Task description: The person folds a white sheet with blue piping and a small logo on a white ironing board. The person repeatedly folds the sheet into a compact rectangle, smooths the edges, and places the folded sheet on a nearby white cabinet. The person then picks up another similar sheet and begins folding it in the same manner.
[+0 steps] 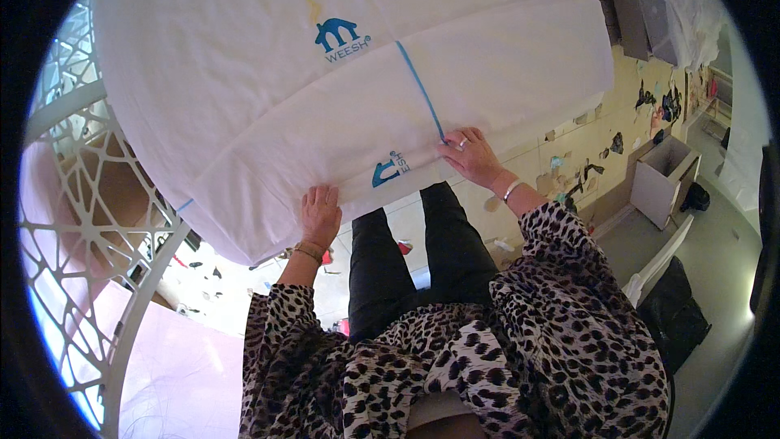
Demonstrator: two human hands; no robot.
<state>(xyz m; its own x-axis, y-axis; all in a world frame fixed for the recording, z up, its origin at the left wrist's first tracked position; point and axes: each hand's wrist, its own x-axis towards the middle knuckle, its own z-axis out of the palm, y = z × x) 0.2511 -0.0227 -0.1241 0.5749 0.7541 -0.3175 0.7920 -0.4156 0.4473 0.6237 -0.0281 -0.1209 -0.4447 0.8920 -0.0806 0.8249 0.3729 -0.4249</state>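
A large white cloth (231, 73) spreads over a surface in front of me, its near part lying in a folded layer. It bears a teal house logo (337, 35) with writing, and a second, partly hidden house logo (386, 173) near the close edge. My left hand (321, 214) lies at that near edge, fingers together on top; its thumb is hidden. Farther right, my right hand (472, 155) pinches the cloth at the near end of a thin blue stripe (420, 90). What supports the cloth is hidden beneath it.
A white lattice panel (91, 177) curves along the left side. Dark scraps (617, 143) litter the tiled floor at right, near an open box-like drawer (667, 177). A black bag (673, 314) lies at lower right. Sheer white fabric (682, 0) hangs at upper right.
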